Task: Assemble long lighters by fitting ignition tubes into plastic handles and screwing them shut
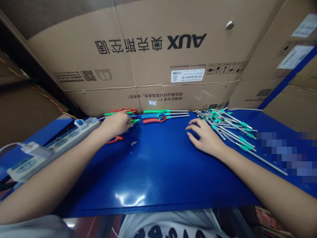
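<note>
My left hand [116, 124] is over several coloured lighter handles at the back left, red, green and blue. Its fingers are curled down and closed; what they hold, if anything, is hidden. A red handle [117, 139] shows below the wrist. My right hand [205, 136] rests near the blue tabletop with fingers apart and holds nothing. Beside it lies a pile of metal lighter tubes [244, 138] with teal collars and thin wires. Between the hands, three long-necked lighters lie side by side: a green one [157, 111], a blue one [153, 116] and a red one [154, 120].
A cardboard box wall [148, 76] stands along the back of the blue table [158, 165]. On the left is a white power strip [60, 143] with plugs and cords. Several tiny metal pieces [133, 143] lie near my left hand. More cardboard [292, 102] stands at right.
</note>
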Demonstrator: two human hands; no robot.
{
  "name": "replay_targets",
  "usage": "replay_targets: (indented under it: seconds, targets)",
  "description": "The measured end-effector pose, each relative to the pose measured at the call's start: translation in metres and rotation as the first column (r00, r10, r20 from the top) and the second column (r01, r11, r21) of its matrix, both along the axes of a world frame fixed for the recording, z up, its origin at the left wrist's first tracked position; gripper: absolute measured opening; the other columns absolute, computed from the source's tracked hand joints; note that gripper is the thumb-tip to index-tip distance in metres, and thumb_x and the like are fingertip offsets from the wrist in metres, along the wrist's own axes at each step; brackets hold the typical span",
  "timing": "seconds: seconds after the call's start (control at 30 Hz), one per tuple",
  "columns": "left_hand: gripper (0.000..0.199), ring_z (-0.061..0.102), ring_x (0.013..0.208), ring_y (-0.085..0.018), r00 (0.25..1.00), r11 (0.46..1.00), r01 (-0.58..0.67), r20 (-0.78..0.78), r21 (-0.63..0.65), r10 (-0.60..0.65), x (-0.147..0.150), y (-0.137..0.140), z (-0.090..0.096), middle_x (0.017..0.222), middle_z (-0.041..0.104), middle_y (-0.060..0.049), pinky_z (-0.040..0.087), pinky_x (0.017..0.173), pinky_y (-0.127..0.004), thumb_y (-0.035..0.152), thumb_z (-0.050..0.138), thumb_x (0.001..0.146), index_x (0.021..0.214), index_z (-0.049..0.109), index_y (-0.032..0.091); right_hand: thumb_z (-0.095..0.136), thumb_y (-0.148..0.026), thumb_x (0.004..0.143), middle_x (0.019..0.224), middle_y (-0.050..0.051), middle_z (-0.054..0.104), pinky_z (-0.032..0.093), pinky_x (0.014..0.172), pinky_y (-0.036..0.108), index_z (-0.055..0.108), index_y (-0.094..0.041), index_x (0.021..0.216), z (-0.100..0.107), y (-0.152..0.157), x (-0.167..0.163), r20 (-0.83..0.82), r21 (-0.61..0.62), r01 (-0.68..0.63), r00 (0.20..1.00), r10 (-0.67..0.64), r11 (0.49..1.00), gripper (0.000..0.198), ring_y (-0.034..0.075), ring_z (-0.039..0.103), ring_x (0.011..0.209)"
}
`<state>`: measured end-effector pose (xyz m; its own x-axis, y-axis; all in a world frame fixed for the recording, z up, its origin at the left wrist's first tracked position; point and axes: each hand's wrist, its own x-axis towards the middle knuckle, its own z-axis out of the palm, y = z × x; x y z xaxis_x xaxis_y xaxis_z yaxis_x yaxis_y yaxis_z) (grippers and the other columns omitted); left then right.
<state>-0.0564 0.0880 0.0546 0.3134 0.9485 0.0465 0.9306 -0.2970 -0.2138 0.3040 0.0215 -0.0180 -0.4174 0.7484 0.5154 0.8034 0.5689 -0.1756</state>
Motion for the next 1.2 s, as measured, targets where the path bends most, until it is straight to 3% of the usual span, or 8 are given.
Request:
replay_targets:
  seconds: [0.1,0.2,0.3,0.47,0.6,0.77,1.0,1.2]
  targets:
    - [0.025,0.065,0.089,-0.025,0.992,0.993,0.11,0.057,0.036,-0.112,0.021,-0.025,0.019,0.104,0.065,-0.008,0.048,0.071,-0.031,0.039,0.059,0.094,0.088,0.072,0.019,0.053,-0.024,0.096,0.12,0.013,0.058,0.05,0.1,0.048,0.06,-0.022,0.121,0.001,-0.003,-0.007,-0.12,0.078,-0.049,0.991,0.058,0.996,0.026,0.029,0.059,0.114]
    - [0.021,0.066,0.086,-0.022,0.937,0.948,0.316,0.145,0.034,-0.317,0.058,-0.063,0.02,0.101,0.064,-0.006,0.049,0.074,-0.03,0.035,0.059,0.096,0.091,0.071,0.019,0.06,-0.026,0.093,0.121,0.015,0.056,0.052,0.095,0.048,0.049,-0.022,0.135,0.0,-0.009,-0.014,-0.185,0.196,-0.147,0.965,0.184,0.97,0.044,0.029,0.059,0.112]
    - [0.017,0.064,0.08,-0.02,0.865,0.876,0.483,0.154,-0.001,-0.477,0.099,-0.094,0.0,0.097,0.064,-0.004,0.048,0.066,-0.03,0.029,0.058,0.097,0.09,0.07,0.018,0.065,-0.025,0.088,0.12,0.016,0.057,0.052,0.092,0.047,0.049,-0.019,0.132,-0.001,-0.015,-0.017,-0.065,0.223,-0.352,0.925,0.374,0.909,0.047,0.029,0.058,0.111]
    - [0.017,0.063,0.096,-0.025,0.748,0.758,0.651,0.213,-0.049,-0.629,0.139,-0.105,-0.041,0.101,0.066,-0.008,0.052,0.083,-0.037,0.026,0.058,0.096,0.092,0.07,0.015,0.055,-0.009,0.082,0.114,0.013,0.059,0.052,0.087,0.038,0.061,-0.018,0.093,-0.003,-0.02,-0.012,0.023,-0.02,-0.53,0.847,0.531,0.848,0.016,0.024,0.059,0.103]
    - [0.018,0.056,0.114,-0.032,0.726,0.761,0.648,0.281,0.025,-0.628,0.134,-0.101,-0.049,0.123,0.062,-0.01,0.05,0.092,-0.047,0.033,0.066,0.094,0.104,0.067,0.019,0.056,-0.01,0.078,0.107,0.011,0.06,0.05,0.087,0.038,0.064,-0.018,0.087,0.002,-0.018,-0.005,0.042,-0.162,-0.503,0.856,0.515,0.849,0.015,0.023,0.058,0.098]
    - [0.06,0.056,0.119,-0.033,0.789,0.862,0.502,0.446,-0.071,-0.422,0.096,-0.105,-0.052,0.137,0.056,-0.013,0.049,0.101,-0.051,0.035,0.069,0.09,0.143,0.045,0.019,0.061,-0.014,0.077,0.108,0.008,0.06,0.048,0.085,0.034,0.067,-0.019,0.09,0.021,-0.017,0.0,0.088,-0.345,-0.417,0.878,0.471,0.841,0.015,0.022,0.059,0.098]
    - [0.045,0.057,0.122,-0.029,0.718,0.864,0.498,0.596,-0.081,-0.358,0.073,-0.104,-0.063,0.13,0.061,-0.011,0.049,0.105,-0.048,0.023,0.051,0.098,0.142,0.048,0.019,0.072,-0.02,0.081,0.097,0.002,0.058,0.042,0.072,0.027,0.068,-0.017,0.089,0.045,-0.01,-0.01,0.135,-0.6,-0.323,0.861,0.49,0.732,0.009,0.015,0.056,0.079]
    - [0.045,0.062,0.113,-0.027,0.646,0.872,0.489,0.686,-0.036,-0.334,0.075,-0.098,-0.069,0.12,0.066,-0.01,0.051,0.101,-0.046,0.025,0.054,0.096,0.141,0.051,0.019,0.075,-0.022,0.085,0.094,0.002,0.052,0.04,0.068,0.023,0.066,-0.014,0.088,0.041,-0.006,-0.009,0.0,-0.639,-0.349,0.891,0.454,0.686,0.012,0.011,0.05,0.074]
